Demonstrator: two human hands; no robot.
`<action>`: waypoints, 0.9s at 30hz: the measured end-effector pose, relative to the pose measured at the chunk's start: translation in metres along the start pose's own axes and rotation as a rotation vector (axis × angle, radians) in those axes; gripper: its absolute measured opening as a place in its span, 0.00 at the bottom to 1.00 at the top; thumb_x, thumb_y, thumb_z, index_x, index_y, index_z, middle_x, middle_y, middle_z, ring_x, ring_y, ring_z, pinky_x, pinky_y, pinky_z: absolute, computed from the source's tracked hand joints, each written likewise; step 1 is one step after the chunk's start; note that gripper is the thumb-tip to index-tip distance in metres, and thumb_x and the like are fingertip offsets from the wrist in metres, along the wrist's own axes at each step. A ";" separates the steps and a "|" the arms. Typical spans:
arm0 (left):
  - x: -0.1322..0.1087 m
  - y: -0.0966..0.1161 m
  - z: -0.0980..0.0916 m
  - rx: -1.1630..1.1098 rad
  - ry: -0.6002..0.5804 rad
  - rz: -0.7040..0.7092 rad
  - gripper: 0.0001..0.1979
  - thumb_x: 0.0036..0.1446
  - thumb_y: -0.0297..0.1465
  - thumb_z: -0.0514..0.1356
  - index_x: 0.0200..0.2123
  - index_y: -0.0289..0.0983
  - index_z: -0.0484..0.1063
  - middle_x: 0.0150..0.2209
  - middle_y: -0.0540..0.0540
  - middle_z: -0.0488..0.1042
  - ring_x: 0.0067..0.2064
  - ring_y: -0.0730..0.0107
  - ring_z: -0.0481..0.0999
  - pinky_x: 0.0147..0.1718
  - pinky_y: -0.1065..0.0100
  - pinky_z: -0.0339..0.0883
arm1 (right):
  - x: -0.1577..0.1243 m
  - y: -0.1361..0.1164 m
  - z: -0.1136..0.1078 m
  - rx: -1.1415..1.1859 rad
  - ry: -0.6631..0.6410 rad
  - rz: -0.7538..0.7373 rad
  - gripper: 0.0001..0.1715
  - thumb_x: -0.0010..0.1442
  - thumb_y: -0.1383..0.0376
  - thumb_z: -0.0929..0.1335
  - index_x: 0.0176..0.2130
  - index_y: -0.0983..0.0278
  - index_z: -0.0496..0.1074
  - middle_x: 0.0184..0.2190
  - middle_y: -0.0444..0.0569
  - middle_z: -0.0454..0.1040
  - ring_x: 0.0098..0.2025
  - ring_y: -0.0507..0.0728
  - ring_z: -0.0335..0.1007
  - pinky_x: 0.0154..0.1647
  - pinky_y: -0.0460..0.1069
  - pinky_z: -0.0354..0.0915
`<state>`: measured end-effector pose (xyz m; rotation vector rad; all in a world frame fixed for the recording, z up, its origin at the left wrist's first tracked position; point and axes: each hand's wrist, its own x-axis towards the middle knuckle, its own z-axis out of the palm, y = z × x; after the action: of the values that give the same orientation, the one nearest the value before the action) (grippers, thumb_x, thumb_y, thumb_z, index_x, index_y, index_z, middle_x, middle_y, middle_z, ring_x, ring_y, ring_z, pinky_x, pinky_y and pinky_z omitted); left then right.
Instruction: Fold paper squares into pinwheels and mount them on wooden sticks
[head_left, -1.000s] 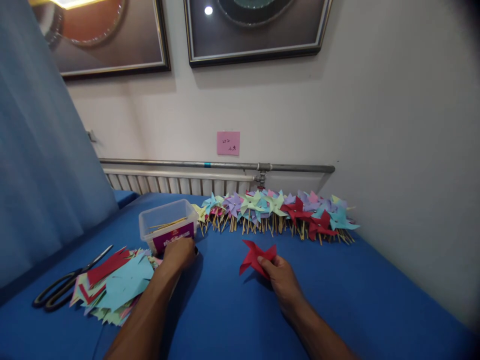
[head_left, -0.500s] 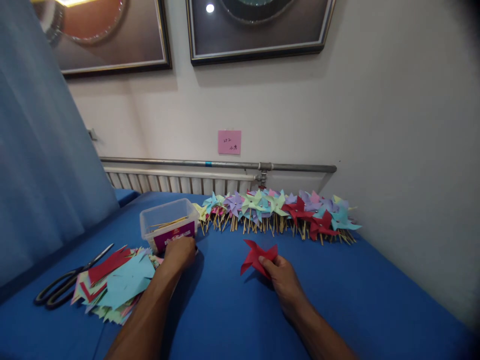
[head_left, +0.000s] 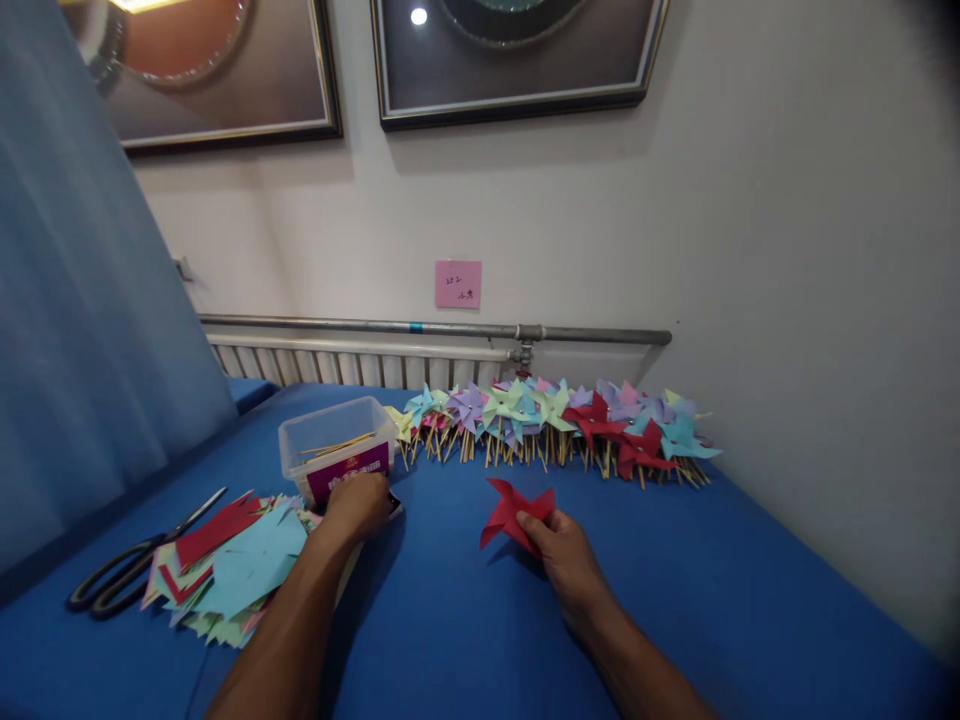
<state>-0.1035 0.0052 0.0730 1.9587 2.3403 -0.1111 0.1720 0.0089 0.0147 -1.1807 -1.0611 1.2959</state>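
My right hand (head_left: 559, 545) pinches a red paper pinwheel (head_left: 506, 518) between thumb and fingers, just above the blue-covered table (head_left: 450, 610). In front of a clear plastic tub (head_left: 337, 430) with a purple label, my left hand (head_left: 360, 505) is curled downward. A small dark and pale object (head_left: 395, 506) shows at its fingertips. Whatever the left fingers grip is mostly hidden by the hand. Inside the tub lie several thin wooden sticks (head_left: 341, 447).
Cut coloured paper sheets (head_left: 259, 565) are heaped left of my left forearm, with black-handled scissors (head_left: 131, 570) beside them. Finished pinwheels on sticks (head_left: 555, 415) form a long row along the table's back. A blue curtain (head_left: 82, 260) hangs at left.
My left hand has shifted slightly, and more of the small object at its fingertips shows. The right hand and red pinwheel stay in place.
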 end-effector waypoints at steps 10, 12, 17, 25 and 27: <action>0.003 0.004 0.005 0.059 0.025 0.019 0.19 0.59 0.25 0.52 0.46 0.30 0.82 0.45 0.26 0.81 0.50 0.47 0.81 0.46 0.56 0.73 | 0.002 0.002 0.001 0.017 -0.013 -0.017 0.15 0.47 0.57 0.75 0.32 0.65 0.78 0.26 0.47 0.80 0.27 0.56 0.71 0.30 0.50 0.64; 0.002 0.004 0.005 0.058 0.031 0.023 0.19 0.58 0.25 0.52 0.46 0.30 0.82 0.45 0.26 0.81 0.49 0.46 0.81 0.46 0.55 0.73 | 0.003 0.003 0.001 0.019 -0.011 -0.013 0.15 0.47 0.57 0.76 0.32 0.65 0.79 0.26 0.48 0.80 0.27 0.56 0.71 0.30 0.50 0.65; 0.000 -0.001 -0.001 0.002 -0.013 0.031 0.17 0.58 0.29 0.55 0.43 0.33 0.82 0.44 0.29 0.82 0.48 0.47 0.82 0.44 0.58 0.73 | 0.004 0.004 0.000 0.024 -0.010 -0.028 0.15 0.47 0.57 0.76 0.32 0.65 0.79 0.27 0.48 0.81 0.28 0.57 0.72 0.32 0.51 0.66; 0.003 -0.001 0.004 0.033 -0.002 0.025 0.17 0.60 0.28 0.54 0.45 0.32 0.82 0.46 0.28 0.81 0.50 0.46 0.81 0.46 0.57 0.73 | 0.004 0.003 0.000 -0.002 -0.002 -0.025 0.13 0.48 0.58 0.75 0.30 0.65 0.78 0.25 0.47 0.79 0.26 0.56 0.69 0.29 0.51 0.64; 0.004 0.001 0.006 0.050 0.009 0.020 0.18 0.60 0.27 0.53 0.46 0.31 0.82 0.46 0.27 0.81 0.50 0.46 0.81 0.46 0.56 0.72 | 0.003 0.002 0.000 0.006 -0.003 -0.020 0.13 0.48 0.58 0.76 0.31 0.65 0.78 0.26 0.47 0.79 0.27 0.56 0.70 0.30 0.51 0.64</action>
<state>-0.1035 0.0082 0.0669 2.0090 2.3444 -0.1615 0.1716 0.0118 0.0122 -1.1611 -1.0676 1.2856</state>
